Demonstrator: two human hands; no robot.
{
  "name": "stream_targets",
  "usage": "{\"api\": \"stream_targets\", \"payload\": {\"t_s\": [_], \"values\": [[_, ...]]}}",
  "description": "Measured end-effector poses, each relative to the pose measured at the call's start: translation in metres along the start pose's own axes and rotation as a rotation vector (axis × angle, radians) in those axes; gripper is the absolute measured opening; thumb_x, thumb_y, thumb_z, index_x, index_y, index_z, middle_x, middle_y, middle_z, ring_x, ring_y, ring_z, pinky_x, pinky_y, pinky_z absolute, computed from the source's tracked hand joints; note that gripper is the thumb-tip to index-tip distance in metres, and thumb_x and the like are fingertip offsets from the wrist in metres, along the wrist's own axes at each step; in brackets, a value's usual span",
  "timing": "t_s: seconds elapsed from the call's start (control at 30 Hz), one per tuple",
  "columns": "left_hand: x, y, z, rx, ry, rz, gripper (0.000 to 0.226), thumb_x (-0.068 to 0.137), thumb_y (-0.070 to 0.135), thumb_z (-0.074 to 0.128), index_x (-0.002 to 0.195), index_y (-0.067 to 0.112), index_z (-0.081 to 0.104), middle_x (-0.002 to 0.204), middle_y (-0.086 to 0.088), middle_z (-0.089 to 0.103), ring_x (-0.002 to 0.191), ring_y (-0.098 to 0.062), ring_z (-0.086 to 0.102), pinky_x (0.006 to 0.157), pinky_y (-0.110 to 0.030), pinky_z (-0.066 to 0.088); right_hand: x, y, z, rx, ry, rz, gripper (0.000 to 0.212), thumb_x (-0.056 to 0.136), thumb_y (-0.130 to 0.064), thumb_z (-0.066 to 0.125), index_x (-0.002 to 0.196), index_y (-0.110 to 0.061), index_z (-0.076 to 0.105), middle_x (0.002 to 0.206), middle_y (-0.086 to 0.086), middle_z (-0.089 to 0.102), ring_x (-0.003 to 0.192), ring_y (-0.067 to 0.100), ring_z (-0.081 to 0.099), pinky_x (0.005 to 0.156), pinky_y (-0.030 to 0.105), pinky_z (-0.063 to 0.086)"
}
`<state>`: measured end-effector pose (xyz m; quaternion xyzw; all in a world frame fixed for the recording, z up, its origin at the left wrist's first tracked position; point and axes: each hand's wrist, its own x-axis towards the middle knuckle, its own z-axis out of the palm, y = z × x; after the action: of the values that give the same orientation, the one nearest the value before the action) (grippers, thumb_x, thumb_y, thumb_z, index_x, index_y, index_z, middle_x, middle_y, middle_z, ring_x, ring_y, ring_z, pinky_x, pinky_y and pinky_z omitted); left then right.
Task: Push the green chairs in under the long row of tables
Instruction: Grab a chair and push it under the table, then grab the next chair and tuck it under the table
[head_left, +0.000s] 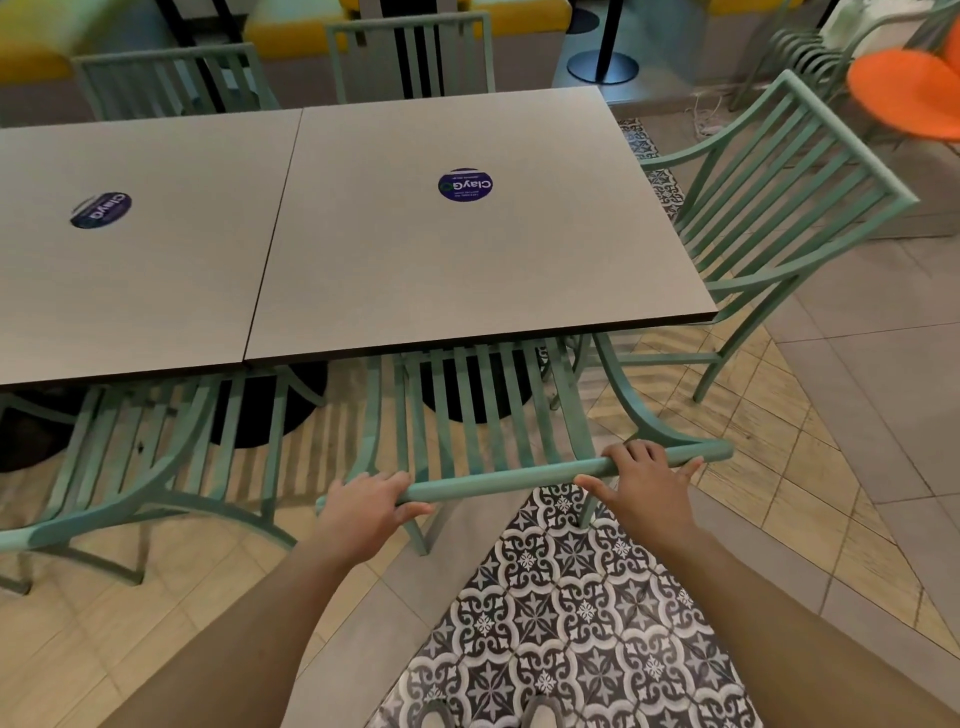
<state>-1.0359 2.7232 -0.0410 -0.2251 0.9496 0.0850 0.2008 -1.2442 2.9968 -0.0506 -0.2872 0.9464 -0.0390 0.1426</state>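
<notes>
A green slatted chair (498, 410) stands in front of me, its seat partly under the near edge of the grey table (467, 270). My left hand (371, 504) grips the left part of its top rail. My right hand (641, 473) grips the right part of the same rail. Another green chair (150, 457) stands to the left, partly under the neighbouring table (130, 280). A third green chair (769, 208) sits at the table's right end, turned at an angle. Two more green chairs (410, 52) stand along the far side.
Black round table bases (270, 405) stand under the tables. An orange seat (914, 98) and stacked green chairs (800, 57) are at the top right. Yellow benches (291, 31) run along the back. Patterned floor tiles (571, 623) lie under my feet.
</notes>
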Motion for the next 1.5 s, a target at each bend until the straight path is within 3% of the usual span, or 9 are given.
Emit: {"api": "stream_targets", "payload": {"t_s": [0.23,0.5,0.83,1.17,1.33,1.5], "values": [[0.001,-0.004,-0.004,-0.018,0.003,0.016,0.037,0.090,0.068,0.034,0.096,0.034,0.047,0.089,0.015,0.050,0.083,-0.008,0.049,0.088,-0.038,0.041,-0.001,-0.003,0.001,-0.006,-0.004,0.004,0.066,0.081,-0.079,0.022,0.119,-0.033,0.051,0.125,-0.010,0.049,0.130,0.015,0.035,0.105,0.076,0.005],[0.000,-0.004,-0.003,-0.024,-0.001,-0.007,0.041,0.091,0.068,0.035,0.107,0.034,0.052,0.096,0.015,0.054,0.090,-0.009,0.052,0.088,-0.038,0.041,-0.002,-0.007,0.001,0.023,0.000,0.004,0.064,0.081,-0.078,0.024,0.117,-0.033,0.052,0.125,-0.010,0.049,0.130,0.015,0.034,0.105,0.075,0.003],[-0.001,-0.001,-0.001,-0.014,0.001,-0.029,0.036,0.092,0.067,0.035,0.098,0.034,0.048,0.088,0.014,0.050,0.083,-0.009,0.052,0.091,-0.041,0.042,-0.003,-0.004,-0.001,0.027,-0.012,-0.001,0.067,0.079,-0.079,0.020,0.118,-0.035,0.051,0.123,-0.010,0.048,0.129,0.015,0.034,0.104,0.076,0.001],[0.000,0.000,-0.009,0.045,-0.049,-0.002,0.042,0.091,0.069,0.032,0.102,0.032,0.050,0.090,0.011,0.055,0.084,-0.011,0.050,0.081,-0.035,0.044,-0.005,-0.006,-0.001,0.009,-0.017,-0.004,0.062,0.085,-0.075,0.025,0.121,-0.032,0.051,0.127,-0.009,0.047,0.132,0.015,0.031,0.104,0.075,0.001],[0.006,0.032,-0.046,0.209,-0.005,0.076,0.050,0.093,0.066,0.032,0.119,0.027,0.053,0.114,0.006,0.060,0.111,-0.017,0.053,0.101,-0.038,0.040,-0.013,0.000,-0.019,0.049,-0.017,-0.031,0.059,0.091,-0.063,0.040,0.139,-0.028,0.040,0.145,-0.004,0.039,0.141,0.019,0.023,0.115,0.062,0.011],[0.029,0.123,-0.094,0.277,0.116,0.280,0.050,0.098,0.053,0.034,0.136,0.023,0.046,0.135,0.001,0.054,0.127,-0.020,0.048,0.111,-0.040,0.035,-0.031,0.066,-0.064,0.140,0.089,-0.002,0.058,0.092,-0.055,0.047,0.141,-0.026,0.038,0.143,-0.002,0.041,0.135,0.019,0.035,0.115,0.041,0.027]]}}
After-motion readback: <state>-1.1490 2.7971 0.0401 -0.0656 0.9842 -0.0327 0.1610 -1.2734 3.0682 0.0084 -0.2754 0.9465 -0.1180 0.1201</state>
